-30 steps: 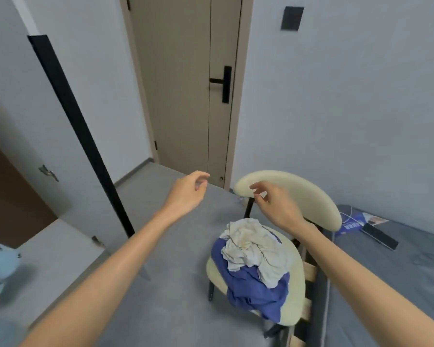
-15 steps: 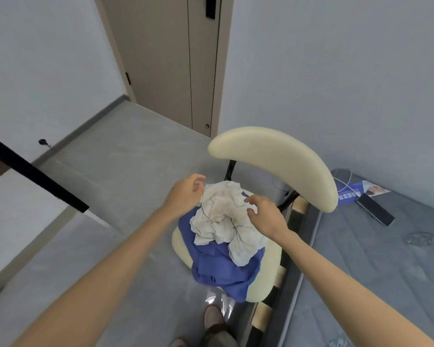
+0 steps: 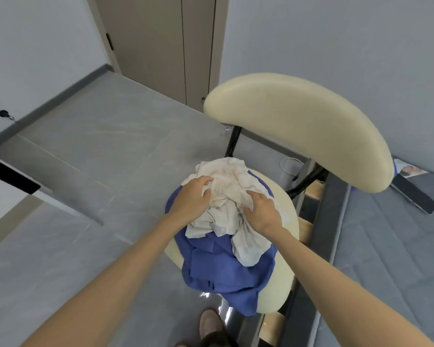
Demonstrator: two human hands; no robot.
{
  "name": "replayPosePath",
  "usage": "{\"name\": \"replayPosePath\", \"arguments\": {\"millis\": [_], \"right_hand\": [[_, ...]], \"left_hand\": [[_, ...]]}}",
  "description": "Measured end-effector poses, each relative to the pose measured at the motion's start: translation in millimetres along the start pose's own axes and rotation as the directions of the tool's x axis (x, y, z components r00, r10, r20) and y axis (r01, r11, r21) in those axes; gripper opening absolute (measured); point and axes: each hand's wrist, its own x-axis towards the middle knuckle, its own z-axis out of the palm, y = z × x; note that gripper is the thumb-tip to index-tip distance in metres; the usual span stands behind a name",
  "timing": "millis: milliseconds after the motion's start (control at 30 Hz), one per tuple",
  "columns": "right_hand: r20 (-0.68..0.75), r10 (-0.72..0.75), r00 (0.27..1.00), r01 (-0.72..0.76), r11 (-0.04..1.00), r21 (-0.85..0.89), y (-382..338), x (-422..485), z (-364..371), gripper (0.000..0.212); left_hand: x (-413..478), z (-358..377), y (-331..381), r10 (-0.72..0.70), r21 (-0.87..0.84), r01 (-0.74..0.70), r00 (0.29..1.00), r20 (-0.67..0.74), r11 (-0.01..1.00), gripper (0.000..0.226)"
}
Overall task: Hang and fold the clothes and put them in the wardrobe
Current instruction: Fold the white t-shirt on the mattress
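Now your 2 hands have come down onto the seat of the chair (image 3: 298, 126). 1 second ago they hovered empty at its backrest, and 0.5 seconds ago they were only reaching the pile. Your left hand (image 3: 191, 199) and right hand (image 3: 263, 212) both curl their fingers into the white garment (image 3: 226, 171), which lies crumpled on the blue garment (image 3: 223, 266) in the middle of the chair seat. The right fingertips are sunk in folds, so how much cloth they hold is hard to tell; it looks like a gathering grip. The pick-up has begun, then. The white piece probably leaves the chair first, and nothing is hung or folded yet.
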Motion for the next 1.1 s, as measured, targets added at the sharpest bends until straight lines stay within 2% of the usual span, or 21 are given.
{"name": "replayPosePath", "arguments": {"millis": [133, 200, 267, 333, 400, 500, 600, 733, 800, 900, 967, 1033, 1100], "right_hand": [[-0.062, 0.035, 0.997, -0.041, 0.993, -0.109, 20.8, 20.3, 36.2, 0.043], [-0.169, 0.004, 0.986, -0.023, 0.993, -0.114, 30.7, 29.0, 53.1, 0.031], [-0.321, -0.063, 0.945, 0.055, 0.998, -0.033, 37.5, 36.8, 64.2, 0.018], [-0.421, -0.090, 0.903, 0.159, 0.978, 0.132, 39.5, 37.7, 66.6, 0.013], [-0.472, -0.131, 0.872, 0.269, 0.933, 0.238, 39.3, 31.3, 64.8, 0.017], [-0.491, -0.244, 0.836, 0.418, 0.863, 0.283, 40.0, 12.3, 57.3, 0.018], [-0.413, -0.388, 0.824, 0.528, 0.789, 0.313, 42.8, -12.5, 48.8, 0.012], [-0.243, -0.515, 0.822, 0.569, 0.760, 0.314, 64.2, -52.1, 46.7, 0.010], [-0.147, -0.550, 0.822, 0.564, 0.756, 0.331, 78.5, -71.6, 49.8, 0.009], [0.001, -0.581, 0.814, 0.542, 0.759, 0.361, 97.9, -101.6, 58.8, 0.012], [0.083, -0.570, 0.817, 0.508, 0.782, 0.361, 111.7, -115.6, 67.3, 0.013], [0.154, -0.529, 0.835, 0.450, 0.815, 0.365, 125.7, -122.6, 75.6, 0.009], [0.172, -0.480, 0.860, 0.404, 0.847, 0.345, 139.4, -123.8, 80.8, 0.006]], "left_hand": [[12.2, 28.7, -32.9, 0.082, 0.072, -0.079, 0.995, -0.052, 0.994, 0.039], [17.5, 39.6, -43.6, 0.112, 0.081, -0.106, 0.991, -0.071, 0.991, 0.040], [21.8, 47.4, -50.0, 0.148, 0.101, -0.138, 0.984, -0.098, 0.985, 0.040], [23.8, 53.6, -54.3, 0.184, 0.145, -0.164, 0.974, -0.132, 0.976, 0.040], [22.9, 59.1, -56.8, 0.212, 0.182, -0.182, 0.964, -0.161, 0.966, 0.042], [15.0, 67.1, -57.3, 0.243, 0.186, -0.208, 0.951, -0.192, 0.960, 0.047], [-1.5, 72.5, -56.8, 0.261, 0.188, -0.227, 0.948, -0.181, 0.956, 0.060], [-43.1, 83.3, -52.3, 0.257, 0.254, -0.215, 0.955, -0.147, 0.943, 0.073], [-66.5, 90.2, -47.1, 0.249, 0.337, -0.197, 0.961, -0.118, 0.920, 0.067], [-98.4, 103.6, -41.8, 0.233, 0.475, -0.172, 0.970, -0.072, 0.863, 0.040], [-112.5, 116.2, -45.6, 0.284, 0.580, -0.215, 0.959, -0.028, 0.785, 0.023], [-120.9, 128.8, -50.2, 0.295, 0.656, -0.251, 0.954, 0.045, 0.712, 0.021], [-130.5, 139.7, -49.4, 0.241, 0.701, -0.218, 0.968, 0.068, 0.679, 0.017]]}}
